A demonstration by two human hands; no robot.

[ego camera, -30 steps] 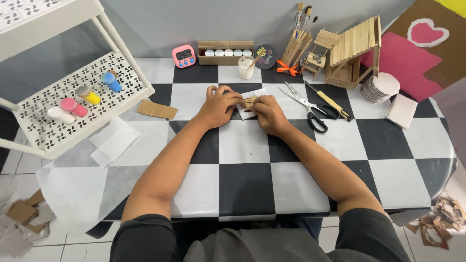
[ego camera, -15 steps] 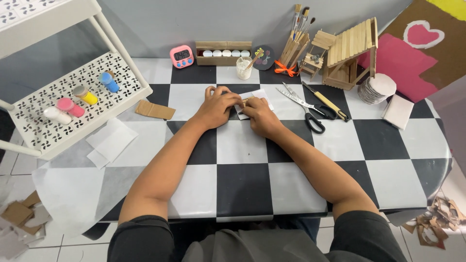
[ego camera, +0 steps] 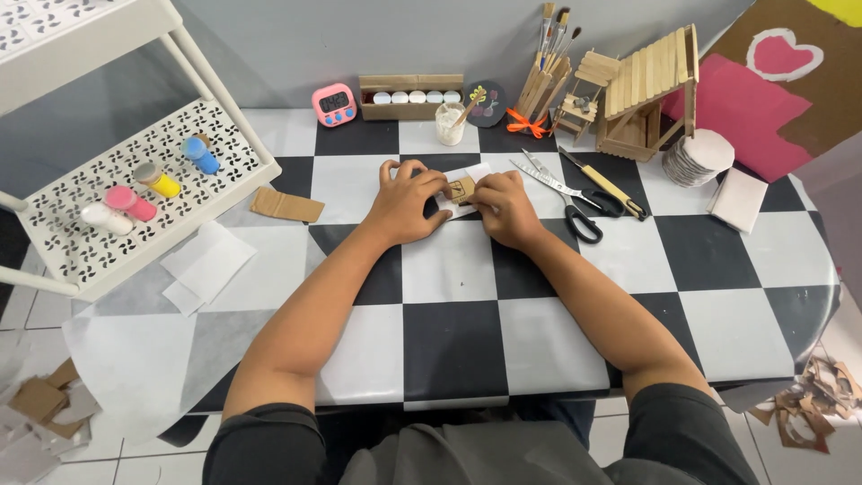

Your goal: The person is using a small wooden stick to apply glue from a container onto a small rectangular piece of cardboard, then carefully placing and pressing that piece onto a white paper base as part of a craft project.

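Since the earlier frame, both hands have barely shifted; our left hand and right hand remain curled, fingertips pinching a small cardboard piece over white paper on the checkered table; we advise pressing evenly, keeping edges aligned; scissors lie just right.
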